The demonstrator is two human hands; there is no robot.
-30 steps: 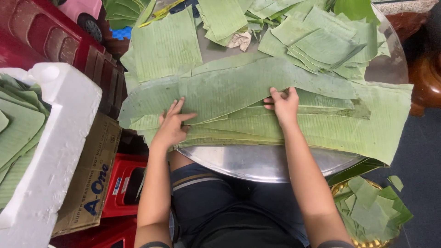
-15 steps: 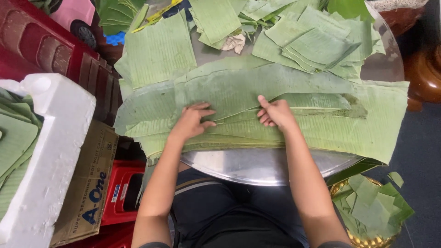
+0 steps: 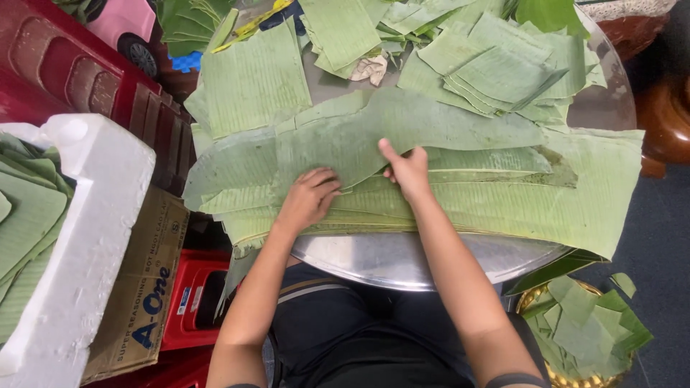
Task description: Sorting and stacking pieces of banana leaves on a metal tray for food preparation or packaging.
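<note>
Round shiny metal table (image 3: 431, 266) fills the middle, w/ dark floor at the right and a red crate plus a cardboard box (image 3: 136, 302) at the left. Big white foam box (image 3: 86, 237) sits far left, green leaf bits inside it.

Long banana leaf strips (image 3: 503, 194) lie in a stack across the table, hanging off both sides. Left hand (image 3: 310, 197) rests on the stack w/ fingers curled under, knuckles down, holding nothing. Right hand (image 3: 406, 171) sits just beside it, pinching the edge of the top leaf (image 3: 402, 129), thumb up, lifting that edge a bit.

Done so far, I think: lots of cut squares (image 3: 503, 68) are piled at the back of the table, more squares at the back left (image 3: 251, 82). Small scraps sit in a gold basket (image 3: 586, 338) low at the right. Left to do, I think: the whole long stack under the hands is uncut, so plenty to go.

Leaves look thin, bendy and smooth, w/ fine straight lines running across them. Top leaf is pale, dull green; its edges are wavy and torn in spots. Cut pieces have straight sides and sharp corners. Table top looks hard and mirror-like. Foam looks bumpy and soft.
</note>
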